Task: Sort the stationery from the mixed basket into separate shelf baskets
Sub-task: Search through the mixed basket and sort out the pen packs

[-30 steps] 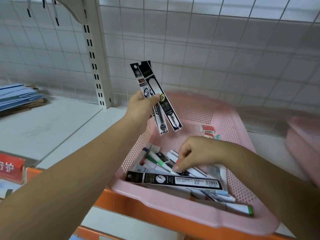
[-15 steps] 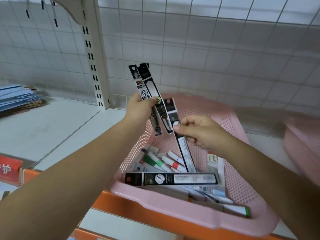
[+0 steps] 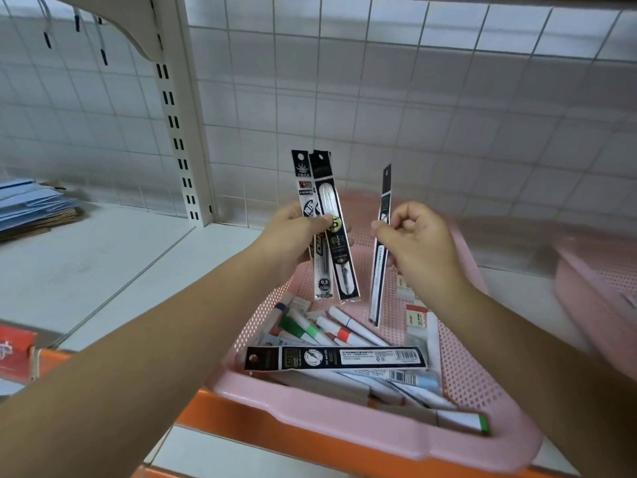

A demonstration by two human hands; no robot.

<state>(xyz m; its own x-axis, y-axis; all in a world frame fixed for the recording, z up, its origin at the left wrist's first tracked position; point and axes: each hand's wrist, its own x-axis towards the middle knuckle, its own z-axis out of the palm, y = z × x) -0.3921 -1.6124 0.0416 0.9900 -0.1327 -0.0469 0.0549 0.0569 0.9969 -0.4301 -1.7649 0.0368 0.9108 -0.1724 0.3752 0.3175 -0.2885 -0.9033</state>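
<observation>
The left hand (image 3: pixel 293 236) is curled round two long black-and-clear plastic refill packets (image 3: pixel 339 267) and holds them upright above the far left corner of the pink perforated plastic basket (image 3: pixel 344 439). The right hand (image 3: pixel 417 243) pinches a third slim black packet (image 3: pixel 377 288) between thumb and fingers, near the pair but apart from it, over the basket's middle. I judge the sorting barely begun. One more black packet (image 3: pixel 334 357) lies across the heap near the front rim, along with white markers capped green and red (image 3: pixel 300 327) and small boxed erasers (image 3: pixel 415 313) by the right wall. A second pink basket (image 3: pixel 593 288) sits at the shelf's right edge; I cannot tell what it holds.
</observation>
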